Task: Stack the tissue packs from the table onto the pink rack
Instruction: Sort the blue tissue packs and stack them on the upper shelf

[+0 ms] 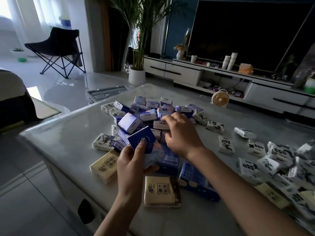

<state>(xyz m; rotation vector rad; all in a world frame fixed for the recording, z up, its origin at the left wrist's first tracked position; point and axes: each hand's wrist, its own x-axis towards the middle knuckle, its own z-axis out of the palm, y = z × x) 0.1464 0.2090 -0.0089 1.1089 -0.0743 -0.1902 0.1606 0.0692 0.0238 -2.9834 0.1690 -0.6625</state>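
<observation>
A heap of small blue and white tissue packs [146, 114] lies in the middle of the grey table [68, 133]. My left hand [131, 162] grips a few blue packs [142, 139], thumb on the top one, just above the table. My right hand [180, 133] reaches into the heap with fingers curled on a white and blue pack [161, 125]. Beige packs [160, 191] lie near the front edge. White packs with black print [279, 164] are scattered and piled at the right. No pink rack is in view.
A small round fan [220, 99] stands past the table's far edge. Behind it are a white TV cabinet [187, 72], a large dark screen [247, 31] and a potted palm [137, 76]. A folding chair [58, 46] stands at the far left.
</observation>
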